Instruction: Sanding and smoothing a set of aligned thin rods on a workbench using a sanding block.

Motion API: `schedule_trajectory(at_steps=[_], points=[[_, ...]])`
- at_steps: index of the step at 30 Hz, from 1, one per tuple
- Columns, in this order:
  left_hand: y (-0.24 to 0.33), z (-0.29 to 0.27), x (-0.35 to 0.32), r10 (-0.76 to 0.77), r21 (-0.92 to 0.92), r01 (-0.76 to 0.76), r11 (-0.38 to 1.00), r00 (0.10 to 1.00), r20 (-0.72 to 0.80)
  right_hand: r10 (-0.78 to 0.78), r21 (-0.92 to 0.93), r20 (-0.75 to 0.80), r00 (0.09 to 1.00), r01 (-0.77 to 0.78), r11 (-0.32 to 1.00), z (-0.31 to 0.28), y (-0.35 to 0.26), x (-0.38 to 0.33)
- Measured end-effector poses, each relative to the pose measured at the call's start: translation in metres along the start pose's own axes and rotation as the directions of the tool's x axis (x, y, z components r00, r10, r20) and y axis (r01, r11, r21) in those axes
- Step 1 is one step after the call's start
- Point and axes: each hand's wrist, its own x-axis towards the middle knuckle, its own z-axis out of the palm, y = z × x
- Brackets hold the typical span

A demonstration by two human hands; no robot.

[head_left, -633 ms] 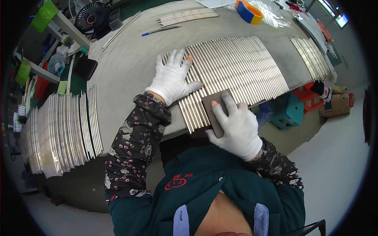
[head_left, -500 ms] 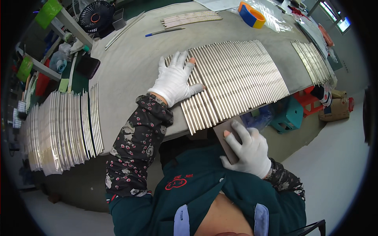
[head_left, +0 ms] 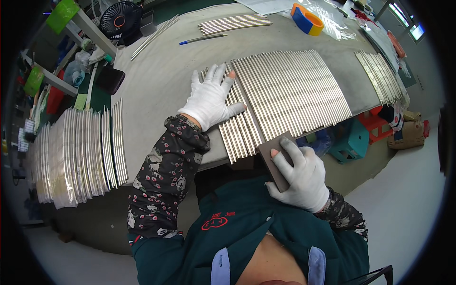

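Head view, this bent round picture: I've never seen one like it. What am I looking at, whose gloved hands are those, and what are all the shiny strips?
The picture comes from a wide fisheye camera worn on a person's head, looking down, so straight edges bend near the rim. There is no machine: both hands are that person's own, in white gloves with the fingertips cut off. The left hand lies flat on a row of thin silvery metal strips laid side by side on a grey table. The right hand holds a dark brownish flat block at the near ends of the strips, by the table edge. More strips lie further right, a small bundle at the back, and a large stack at far left. Also on the table are a blue pen and a blue and orange tape roll.
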Motion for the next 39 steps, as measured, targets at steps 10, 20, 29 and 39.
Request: schedule_trajectory(at_steps=[10,20,29,39], points=[[-0.001,-0.001,0.0,-0.011,-0.021,0.011,1.0,1.0,0.01,-0.037,0.035,0.179,0.983,0.032,0.999,-0.007,-0.003,-0.013],[0.003,-0.001,0.001,-0.026,0.006,0.026,1.0,0.999,0.025,-0.06,0.036,0.133,0.989,0.056,0.998,-0.003,-0.001,-0.021],[0.013,0.0,0.011,-0.029,-0.021,0.029,0.999,1.0,0.008,-0.061,0.064,0.157,0.986,0.051,0.997,0.0,-0.004,-0.02],[0.009,0.002,0.008,-0.026,-0.032,0.026,0.999,1.0,-0.009,-0.068,0.068,0.144,0.987,0.059,0.996,0.004,-0.002,-0.023]])
